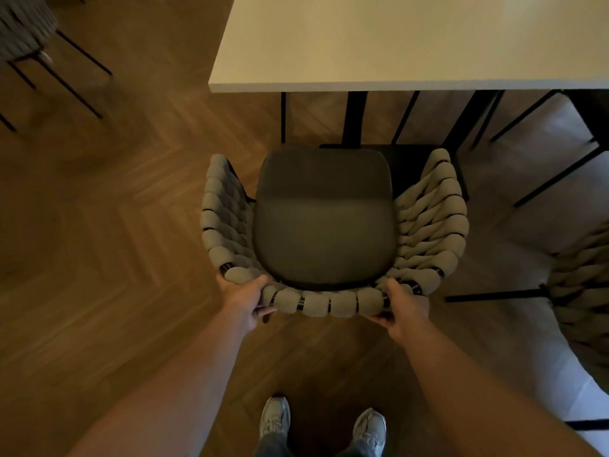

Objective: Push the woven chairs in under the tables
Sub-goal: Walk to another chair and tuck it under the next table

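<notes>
Fingers (265, 312) of the left hand (242, 300) and the right hand (408, 308) are wrapped around the back rim of the woven chair (324, 225), one at each rear corner, equally near. The chair lies at twelve o'clock from both hands, seat facing the white worktop (395, 41) and seemingly not yet under it. A black pedestal leg (355, 117) stands straight ahead beneath the worktop, and a second woven chair (583, 291) sits close at three o'clock, so a straight push looks safest.
</notes>
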Available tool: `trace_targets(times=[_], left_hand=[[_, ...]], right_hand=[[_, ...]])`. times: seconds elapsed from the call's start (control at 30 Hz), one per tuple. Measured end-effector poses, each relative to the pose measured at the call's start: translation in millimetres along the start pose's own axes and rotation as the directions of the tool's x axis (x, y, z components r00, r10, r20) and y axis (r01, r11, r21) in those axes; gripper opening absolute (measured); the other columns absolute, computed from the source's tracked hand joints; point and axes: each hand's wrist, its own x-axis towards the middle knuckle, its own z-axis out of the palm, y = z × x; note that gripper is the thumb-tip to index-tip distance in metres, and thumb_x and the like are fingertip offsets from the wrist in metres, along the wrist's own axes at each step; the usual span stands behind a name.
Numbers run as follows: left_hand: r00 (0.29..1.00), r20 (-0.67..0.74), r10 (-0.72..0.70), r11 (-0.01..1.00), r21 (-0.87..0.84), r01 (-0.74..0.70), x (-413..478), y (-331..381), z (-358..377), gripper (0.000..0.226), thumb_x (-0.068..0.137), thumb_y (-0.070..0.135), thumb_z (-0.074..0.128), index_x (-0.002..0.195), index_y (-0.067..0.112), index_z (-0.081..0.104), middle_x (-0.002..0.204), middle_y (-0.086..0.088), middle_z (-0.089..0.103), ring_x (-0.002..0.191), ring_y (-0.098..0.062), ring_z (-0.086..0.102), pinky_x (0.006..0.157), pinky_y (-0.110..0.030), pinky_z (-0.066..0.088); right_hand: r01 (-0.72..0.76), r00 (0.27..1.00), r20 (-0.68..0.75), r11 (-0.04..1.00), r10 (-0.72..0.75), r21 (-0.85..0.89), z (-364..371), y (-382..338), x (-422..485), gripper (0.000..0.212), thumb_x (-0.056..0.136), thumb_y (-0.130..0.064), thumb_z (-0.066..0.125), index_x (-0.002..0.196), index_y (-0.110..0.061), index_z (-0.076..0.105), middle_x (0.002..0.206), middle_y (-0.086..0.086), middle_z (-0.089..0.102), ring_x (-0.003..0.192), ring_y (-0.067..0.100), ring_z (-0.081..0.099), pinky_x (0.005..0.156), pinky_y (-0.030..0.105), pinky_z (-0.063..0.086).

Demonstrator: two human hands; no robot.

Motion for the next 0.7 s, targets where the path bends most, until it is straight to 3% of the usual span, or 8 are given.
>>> trace_targets(times=[0.27,0.4,0.7], left_hand=[[1.000,0.007,0.011,0.999,-0.031,-0.011,10,10,5,0.095,0.083,-0.004,0.071,0.143,0.050,0.020,0.122,-0.012,0.048,0.088,-0.040,0.066,0.053,-0.048,0.060],[1.000,0.002,0.015,0.999,-0.035,-0.015,10,3,10,0.095,0.085,-0.004,0.070,0.145,0.049,0.018,0.122,-0.010,0.048,0.084,-0.038,0.066,0.052,-0.049,0.059],[1.000,0.004,0.022,1.000,0.010,-0.022,13,5,-3,0.088,0.084,-0.004,0.070,0.138,0.048,0.027,0.121,-0.014,0.053,0.087,-0.043,0.069,0.055,-0.053,0.060]], right_hand=[[-0.001,0.999,-0.041,0.998,-0.001,-0.063,14,-11,16,0.052,0.088,-0.012,0.073,0.131,-0.016,0.045,0.123,0.020,0.058,0.100,0.040,0.063,0.061,0.056,0.061],[0.014,0.998,-0.055,0.996,-0.018,-0.085,11,-13,23,0.048,0.086,-0.014,0.075,0.126,-0.016,0.047,0.111,0.017,0.061,0.084,0.035,0.064,0.044,0.046,0.057],[0.011,0.997,-0.079,0.998,-0.015,-0.062,11,7,11,0.049,0.085,-0.012,0.076,0.125,-0.016,0.048,0.114,0.020,0.062,0.095,0.041,0.066,0.059,0.061,0.060]])
